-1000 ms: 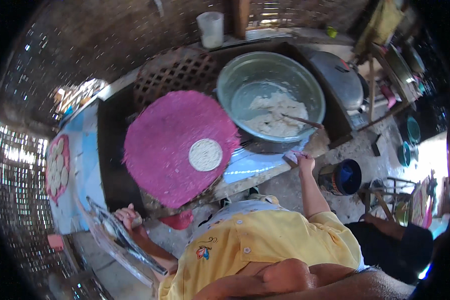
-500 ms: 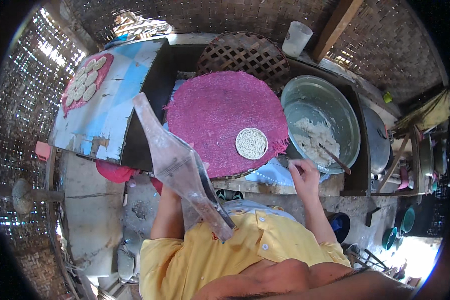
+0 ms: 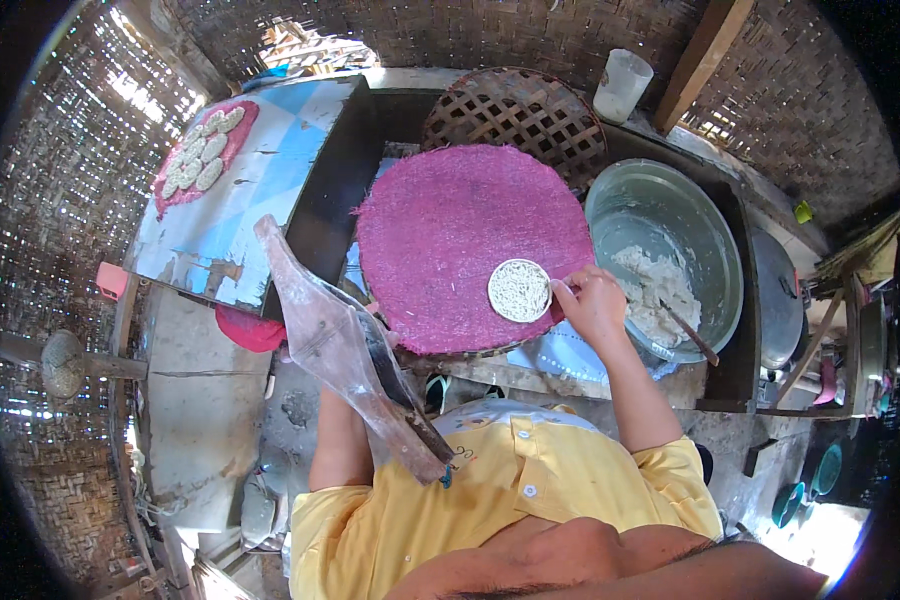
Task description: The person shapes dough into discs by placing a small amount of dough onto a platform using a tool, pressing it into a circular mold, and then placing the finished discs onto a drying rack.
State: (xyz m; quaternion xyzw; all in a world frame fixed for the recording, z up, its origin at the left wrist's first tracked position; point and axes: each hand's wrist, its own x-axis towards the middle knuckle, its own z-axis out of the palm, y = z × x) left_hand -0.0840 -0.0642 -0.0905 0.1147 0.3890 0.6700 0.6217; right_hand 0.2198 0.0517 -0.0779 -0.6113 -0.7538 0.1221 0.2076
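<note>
Pinching the right rim of a white disc between thumb and forefinger, the right hand is at the lower right edge of the round pink cloth, where the disc lies flat. The left hand is hidden behind a long wooden tool, so I cannot tell whether its fingers grip anything.

Toward the desk's right end, beside the cloth, a wide green basin contains white dough, with a stick leaning on its lower right rim. Near the back edge are a lattice basket and a whitish jug. On the blue-and-white board at the left end, pale rounds rest on a smaller pink cloth.
</note>
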